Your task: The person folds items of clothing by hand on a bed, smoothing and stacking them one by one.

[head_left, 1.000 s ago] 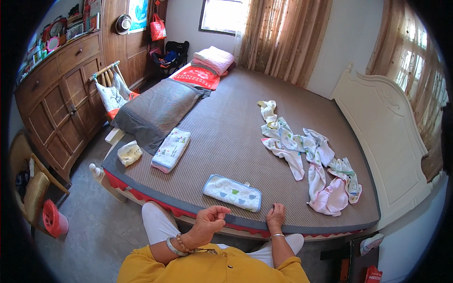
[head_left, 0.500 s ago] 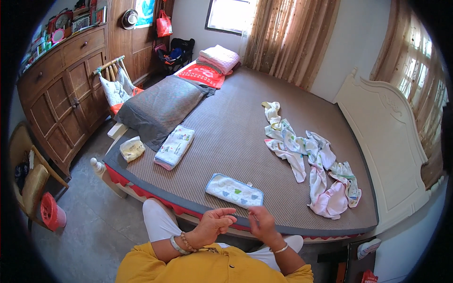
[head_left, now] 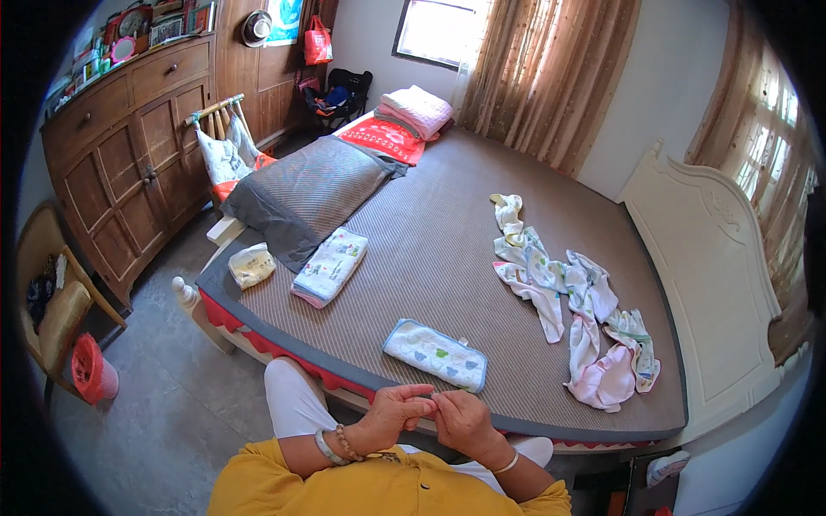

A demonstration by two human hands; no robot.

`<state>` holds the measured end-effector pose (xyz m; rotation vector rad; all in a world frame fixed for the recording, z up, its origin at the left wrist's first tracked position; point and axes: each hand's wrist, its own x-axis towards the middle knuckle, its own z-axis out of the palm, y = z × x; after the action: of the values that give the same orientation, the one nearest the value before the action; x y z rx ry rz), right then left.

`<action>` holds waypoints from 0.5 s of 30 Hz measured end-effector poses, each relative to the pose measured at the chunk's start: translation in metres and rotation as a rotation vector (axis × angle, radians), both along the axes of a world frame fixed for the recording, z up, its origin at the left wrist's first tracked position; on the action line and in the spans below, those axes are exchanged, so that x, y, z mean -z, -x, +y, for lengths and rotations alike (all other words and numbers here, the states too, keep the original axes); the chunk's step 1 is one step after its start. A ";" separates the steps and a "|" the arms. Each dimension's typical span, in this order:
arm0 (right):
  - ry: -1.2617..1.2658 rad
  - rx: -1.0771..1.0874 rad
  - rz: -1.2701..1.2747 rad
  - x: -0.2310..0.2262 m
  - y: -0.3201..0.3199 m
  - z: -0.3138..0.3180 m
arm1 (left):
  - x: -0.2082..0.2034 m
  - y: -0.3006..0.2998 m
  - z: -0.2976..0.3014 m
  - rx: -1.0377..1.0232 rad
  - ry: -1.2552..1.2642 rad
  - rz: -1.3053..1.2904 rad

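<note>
My left hand [head_left: 391,419] and my right hand [head_left: 465,423] meet in front of my lap at the bed's near edge. Their fingertips touch. The left hand's index finger and thumb point toward the right hand, whose fingers are curled in a pinch. Anything between them is too small to make out. Just beyond lies a folded white cloth [head_left: 436,354] with a blue border and a leaf-like print. Farther left rests a thicker folded stack of printed cloths [head_left: 329,268], beside a pale yellow soft packet [head_left: 251,266]. Crumpled baby clothes [head_left: 544,268] lie loosely to the right.
The bed [head_left: 447,232] has a striped mat and a cream headboard [head_left: 705,232] at right. A grey folded cover [head_left: 314,185] and a pink pillow [head_left: 415,112] lie at the far left. A wooden cabinet [head_left: 129,163], a chair [head_left: 64,292] and a red-lined bin [head_left: 95,370] stand left.
My right hand has moved left to meet my left hand, and its fingers have closed at the left fingertips. The view has shifted slightly; the cloths stay in place.
</note>
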<state>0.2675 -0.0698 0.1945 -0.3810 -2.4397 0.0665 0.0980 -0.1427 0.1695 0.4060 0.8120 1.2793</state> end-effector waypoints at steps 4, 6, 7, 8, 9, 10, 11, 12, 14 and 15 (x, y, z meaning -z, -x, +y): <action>-0.023 0.009 -0.050 -0.005 -0.001 0.000 | -0.003 -0.002 0.001 -0.036 0.007 0.068; -0.046 0.005 -0.063 -0.006 -0.001 0.001 | -0.004 -0.003 0.001 -0.048 0.012 0.067; -0.056 0.003 -0.074 -0.006 0.000 0.002 | -0.005 -0.003 0.001 -0.054 0.014 0.067; -0.060 0.000 -0.074 -0.007 0.000 0.003 | -0.005 -0.003 0.001 -0.054 0.011 0.075; -0.064 -0.002 -0.073 -0.007 0.000 0.003 | -0.005 -0.003 0.001 -0.054 0.008 0.084; -0.062 -0.002 -0.080 -0.007 0.000 0.004 | -0.004 -0.003 0.002 -0.054 0.005 0.093; -0.066 0.002 -0.089 -0.007 0.001 0.004 | -0.004 -0.003 0.002 -0.062 0.006 0.105; -0.064 0.010 -0.106 -0.007 0.000 0.004 | -0.003 -0.003 0.002 -0.069 0.007 0.118; -0.061 0.018 -0.134 -0.006 0.000 0.004 | -0.001 -0.004 0.002 -0.080 0.004 0.139; -0.061 0.017 -0.147 -0.005 0.000 0.004 | 0.000 -0.004 0.002 -0.084 -0.001 0.148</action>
<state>0.2673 -0.0654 0.1997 -0.3911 -2.5759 -0.0452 0.1022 -0.1405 0.1696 0.4755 0.9618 1.3389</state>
